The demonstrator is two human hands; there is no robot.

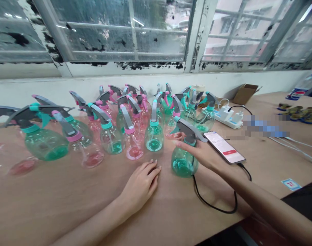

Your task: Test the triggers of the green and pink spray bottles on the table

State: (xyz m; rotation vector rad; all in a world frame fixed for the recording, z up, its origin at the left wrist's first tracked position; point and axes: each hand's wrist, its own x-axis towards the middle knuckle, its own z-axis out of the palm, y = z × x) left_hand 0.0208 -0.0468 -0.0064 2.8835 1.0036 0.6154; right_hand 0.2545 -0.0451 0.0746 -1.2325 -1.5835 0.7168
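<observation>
My right hand [200,152] is wrapped round the neck of a teal spray bottle [184,164] that stands upright on the wooden table [68,201], its grey trigger head pointing left. My left hand [143,181] lies flat on the table just left of that bottle, fingers together and holding nothing. Behind both hands stand several more spray bottles, teal [154,135] and pink [134,143], in loose rows up to the wall.
A phone [224,147] with a lit screen lies right of the held bottle, its black cable [217,205] looping towards the table's front edge. A white power strip [229,116], a small cardboard box [244,93] and a soda bottle [303,87] sit at the back right.
</observation>
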